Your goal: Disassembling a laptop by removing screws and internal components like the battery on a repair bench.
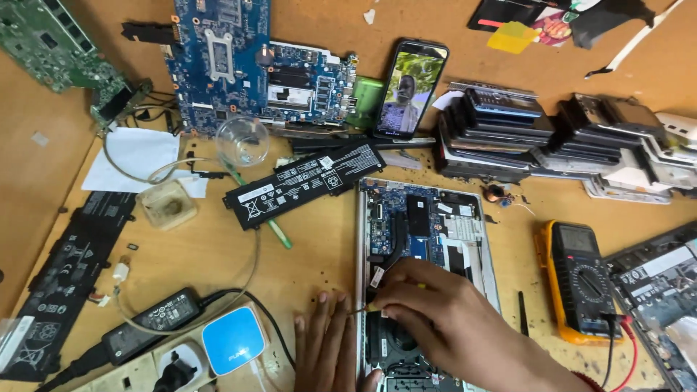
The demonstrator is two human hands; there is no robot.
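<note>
An opened silver laptop (475, 218) lies face down in front of me, its blue board and black fan exposed. My right hand (443, 316) rests over the lower part of the laptop, fingers pinched on a thin screwdriver (363, 308) whose tip points left near the case edge. My left hand (327, 348) lies flat on the wooden table, fingers spread, touching the laptop's left edge. A long black laptop battery (305, 183) lies just left of the laptop.
A yellow multimeter (581, 279) with red and black leads sits right of the laptop. Behind are a blue motherboard (239, 58), a lit phone (410, 87), stacked phones (494, 127), a clear cup (242, 140). Power adapter (152, 319) and another battery (65, 276) lie left.
</note>
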